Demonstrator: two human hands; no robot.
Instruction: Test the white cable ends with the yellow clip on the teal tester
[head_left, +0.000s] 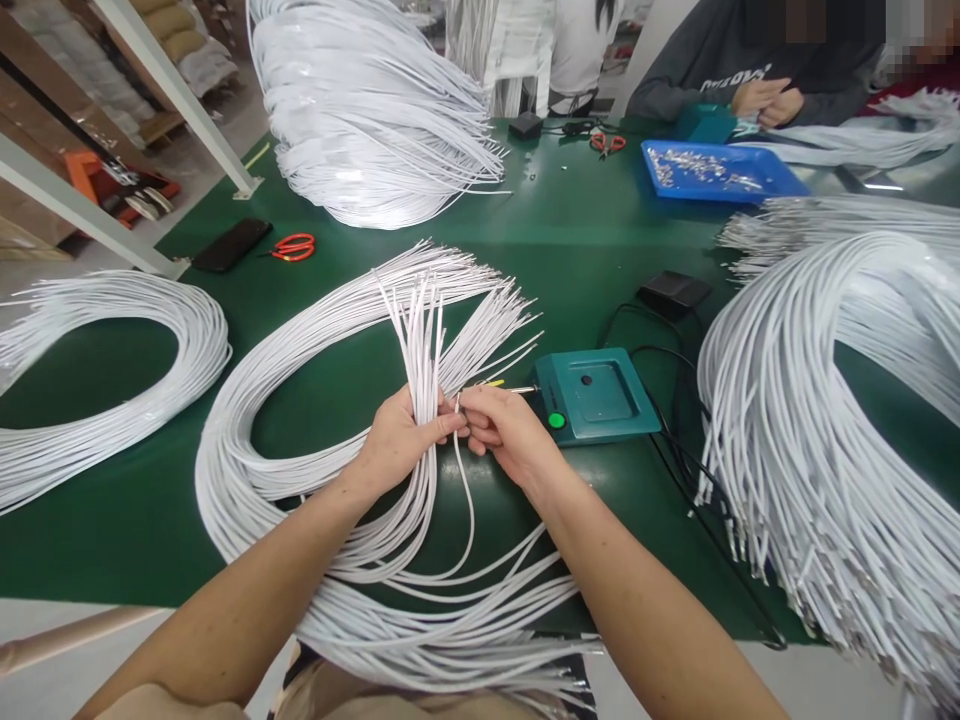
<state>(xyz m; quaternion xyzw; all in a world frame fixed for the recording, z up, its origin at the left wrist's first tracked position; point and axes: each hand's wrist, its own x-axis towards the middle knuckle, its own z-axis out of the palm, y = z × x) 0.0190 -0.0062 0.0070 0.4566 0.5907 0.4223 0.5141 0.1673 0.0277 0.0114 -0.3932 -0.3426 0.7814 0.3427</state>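
My left hand (pixel 401 435) is closed round a bunch of white cables (pixel 424 370), whose cut ends stand up above the fist. Close against it, my right hand (pixel 502 425) pinches the end of a single white cable (pixel 466 500), which hangs down in a curve. The fingertips hide the very end. Just right of that hand is a teal device (pixel 600 395) with a green button and a thin metal tip pointing toward my fingers. A large coil of white cables (pixel 232 430) lies on the left and loops under my forearms.
Coiled cables (pixel 165 300) lie at left, and a bigger bundle (pixel 787 350) stands at right. Behind are a cable heap (pixel 360 110), orange-handled scissors (pixel 294 247), a phone (pixel 232 245) and a blue tray (pixel 712 172) of small metal parts. Across the table sits a co-worker (pixel 690 75).
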